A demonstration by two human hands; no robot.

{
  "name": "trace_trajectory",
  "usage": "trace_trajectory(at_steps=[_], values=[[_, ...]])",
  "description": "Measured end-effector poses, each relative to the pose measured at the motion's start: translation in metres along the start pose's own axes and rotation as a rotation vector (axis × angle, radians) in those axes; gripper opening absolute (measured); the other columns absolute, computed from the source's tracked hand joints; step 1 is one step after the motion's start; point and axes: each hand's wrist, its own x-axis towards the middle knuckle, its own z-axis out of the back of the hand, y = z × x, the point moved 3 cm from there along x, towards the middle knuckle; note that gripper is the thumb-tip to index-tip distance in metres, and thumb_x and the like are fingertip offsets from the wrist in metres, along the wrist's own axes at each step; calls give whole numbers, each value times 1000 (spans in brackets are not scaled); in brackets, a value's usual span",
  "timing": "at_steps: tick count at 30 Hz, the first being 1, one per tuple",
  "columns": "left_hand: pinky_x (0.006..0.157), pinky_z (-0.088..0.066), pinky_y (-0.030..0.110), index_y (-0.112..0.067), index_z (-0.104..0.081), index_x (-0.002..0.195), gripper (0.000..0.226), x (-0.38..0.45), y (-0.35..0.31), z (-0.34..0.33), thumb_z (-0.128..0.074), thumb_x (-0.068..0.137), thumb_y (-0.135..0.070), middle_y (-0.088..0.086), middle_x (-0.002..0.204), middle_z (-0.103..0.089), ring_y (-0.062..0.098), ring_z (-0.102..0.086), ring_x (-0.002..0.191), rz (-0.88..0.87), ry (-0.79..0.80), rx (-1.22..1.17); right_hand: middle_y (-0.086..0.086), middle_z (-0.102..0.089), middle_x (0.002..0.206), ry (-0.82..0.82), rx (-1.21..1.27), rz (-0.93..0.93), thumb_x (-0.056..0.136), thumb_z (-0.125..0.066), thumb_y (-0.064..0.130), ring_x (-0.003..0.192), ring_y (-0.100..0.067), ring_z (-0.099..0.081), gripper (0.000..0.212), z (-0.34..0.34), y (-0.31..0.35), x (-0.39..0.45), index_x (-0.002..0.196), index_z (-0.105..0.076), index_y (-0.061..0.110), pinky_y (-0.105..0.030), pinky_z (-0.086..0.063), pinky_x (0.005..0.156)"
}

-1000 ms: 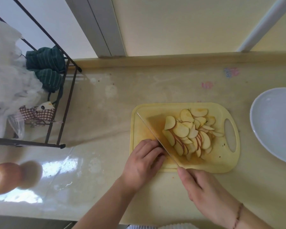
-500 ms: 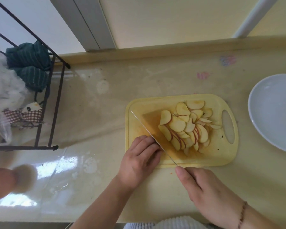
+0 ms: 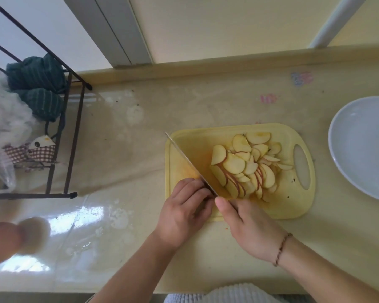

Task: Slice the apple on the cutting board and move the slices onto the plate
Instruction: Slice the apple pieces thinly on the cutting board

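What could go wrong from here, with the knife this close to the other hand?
1. The left hand's fingers curl right against the knife blade; a slip could nick them.
2. The slices sit in a loose pile on the board; sweeping them toward the plate, which stands apart, may drop some on the counter.

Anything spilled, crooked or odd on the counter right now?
Nothing serious. Small dark specks lie on the cutting board near its handle hole, probably apple seeds. The slices sit piled on the board; the plate holds none.

Slices [image 3: 247, 165] on board [image 3: 293, 206]; plate [image 3: 359, 149] right; rack [image 3: 59, 136] left.
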Motion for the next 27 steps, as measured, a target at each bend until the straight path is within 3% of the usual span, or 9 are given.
trace_trajectory(at_steps=[6, 12, 16, 20, 27], values=[[92, -56, 35, 0, -76, 92, 14, -2, -1, 1, -83, 82, -4, 10, 100, -71, 22, -65, 98, 7, -13, 7, 3, -33, 45, -1, 54, -22, 85, -21, 66, 41, -9, -30, 60, 9, -6, -6, 56, -36, 16, -29, -32, 49], [92, -56, 35, 1, -76, 96, 14, -3, 1, -1, -81, 83, -2, 11, 105, -72, 26, -67, 99, 11, -23, -7, -1, -44, 49, -37, 9, -34, 80, -21, 69, 47, -12, -42, 60, 5, -3, -34, 57, -40, 17, -35, -40, 57], [92, -56, 36, 2, -76, 96, 13, -3, 1, 0, -81, 84, -2, 10, 106, -72, 26, -68, 99, 12, -17, -14, -4, -45, 51, -28, 4, -37, 79, -19, 70, 52, -23, -48, 62, 7, -2, -38, 58, -40, 16, -36, -41, 58], [92, -56, 36, 2, -76, 95, 9, -2, 1, 0, -76, 89, -5, 10, 105, -72, 24, -67, 100, 8, -14, -22, -3, -45, 52, 3, -3, -68, 78, -18, 71, 48, -10, -41, 62, 7, -2, -46, 60, -42, 16, -33, -40, 55], [94, -54, 33, 1, -76, 99, 11, 0, 0, 2, -73, 90, -6, 9, 108, -71, 24, -66, 102, 17, -13, -46, -2, -45, 53, -12, -72, -66, 79, -14, 72, 51, -11, -43, 66, 4, -3, -44, 61, -44, 16, -28, -39, 56]])
